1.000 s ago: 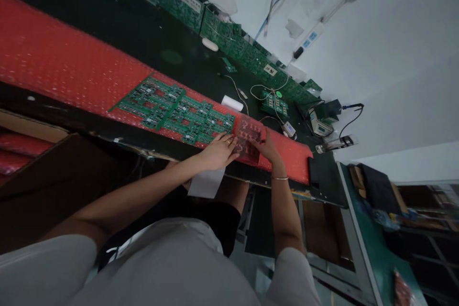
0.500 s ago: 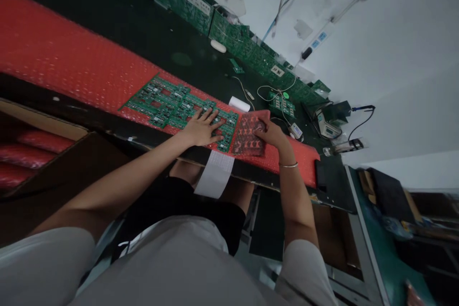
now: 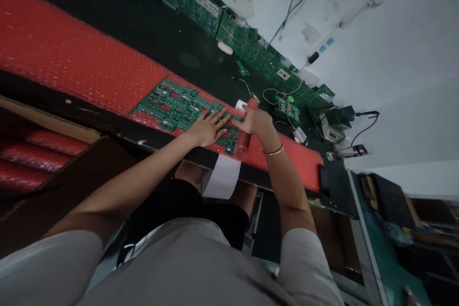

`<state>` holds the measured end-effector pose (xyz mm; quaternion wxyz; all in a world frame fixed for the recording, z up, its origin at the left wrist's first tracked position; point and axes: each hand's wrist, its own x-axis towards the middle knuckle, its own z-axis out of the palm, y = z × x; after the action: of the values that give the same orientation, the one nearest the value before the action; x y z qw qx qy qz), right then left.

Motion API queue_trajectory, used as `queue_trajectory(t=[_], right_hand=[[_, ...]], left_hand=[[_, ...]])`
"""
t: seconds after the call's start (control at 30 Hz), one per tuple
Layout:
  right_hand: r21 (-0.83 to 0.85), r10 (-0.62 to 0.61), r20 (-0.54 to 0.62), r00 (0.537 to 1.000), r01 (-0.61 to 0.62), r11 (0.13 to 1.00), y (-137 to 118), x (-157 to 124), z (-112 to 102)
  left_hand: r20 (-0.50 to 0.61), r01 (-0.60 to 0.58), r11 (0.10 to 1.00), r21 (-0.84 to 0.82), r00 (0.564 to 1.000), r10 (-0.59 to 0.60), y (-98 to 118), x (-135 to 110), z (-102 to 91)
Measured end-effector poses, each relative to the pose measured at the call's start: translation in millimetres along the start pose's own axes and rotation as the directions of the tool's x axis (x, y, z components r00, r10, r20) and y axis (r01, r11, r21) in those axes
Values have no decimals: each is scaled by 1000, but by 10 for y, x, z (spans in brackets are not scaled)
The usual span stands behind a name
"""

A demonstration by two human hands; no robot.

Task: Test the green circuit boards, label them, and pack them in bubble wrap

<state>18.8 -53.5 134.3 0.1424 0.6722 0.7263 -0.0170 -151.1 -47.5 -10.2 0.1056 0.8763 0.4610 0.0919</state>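
Note:
A strip of red bubble wrap (image 3: pixel 93 64) runs along the front of the bench. Green circuit boards (image 3: pixel 175 100) lie side by side on it. My left hand (image 3: pixel 208 129) rests on these boards with its fingers spread, holding nothing. My right hand (image 3: pixel 258 122) is closed on a raised fold of bubble wrap (image 3: pixel 244 141) at the right end of the boards. What sits inside that fold is mostly hidden by the hand. Behind the right hand, a white roll (image 3: pixel 240 104) is partly covered.
A cardboard box (image 3: pixel 82 153) at the left holds several red bubble-wrap rolls (image 3: pixel 53 150). A white paper strip (image 3: pixel 222 177) hangs off the front edge. Cables, a small board with wires (image 3: pixel 287 107) and a bench device (image 3: pixel 332 126) stand behind and to the right.
My right hand has moved left and turned over, tipping the wrapped flat piece up on edge toward the boards. The left hand stays flat on the boards.

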Motion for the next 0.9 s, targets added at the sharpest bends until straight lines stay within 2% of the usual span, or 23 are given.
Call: queue_trajectory(t=[0.1, 0.2, 0.3, 0.4, 0.47, 0.5, 0.53, 0.6, 0.7, 0.77, 0.83, 0.9], right_hand=[[70, -56, -3, 998, 56, 996, -240, 142, 63], [76, -97, -27, 995, 99, 992, -559, 290, 203], [84, -97, -26, 995, 99, 992, -763, 367, 336], [286, -90, -162, 983, 134, 949, -630, 301, 462], [455, 3, -299, 954, 140, 880, -377, 192, 587], [515, 92, -350, 932, 109, 850, -237, 131, 668], [576, 172, -363, 916, 75, 814, -106, 72, 758], [732, 277, -273, 922, 12, 681, 87, -20, 945], [928, 228, -98, 969, 6, 373, 164, -64, 1158], [979, 179, -75, 981, 38, 202, 133, -40, 1219], [991, 160, -96, 982, 80, 106, 111, 7, 1230], [994, 173, -102, 980, 92, 65, 137, 65, 1218]], left_hand=[[-49, 84, 996, 35, 995, -82, -248, -97, -15], [-8, 122, 991, 53, 993, -122, -508, -177, -65], [-30, 162, 987, -1, 986, -162, -593, -262, -152], [-140, 101, 990, -98, 984, -114, -434, -385, -206], [-179, 5, 989, -149, 983, -32, -255, -468, -199], [-190, -34, 987, -160, 982, 3, -167, -499, -184], [-204, -62, 985, -160, 979, 29, -89, -521, -166], [-244, -83, 987, -138, 969, 48, 27, -534, -125], [-290, -64, 993, -97, 957, 33, 108, -497, -76], [-301, -36, 996, -86, 953, 8, 125, -462, -56], [-297, -31, 995, -97, 955, 1, 120, -437, -48], [-275, -59, 991, -122, 961, 23, 84, -425, -53]])
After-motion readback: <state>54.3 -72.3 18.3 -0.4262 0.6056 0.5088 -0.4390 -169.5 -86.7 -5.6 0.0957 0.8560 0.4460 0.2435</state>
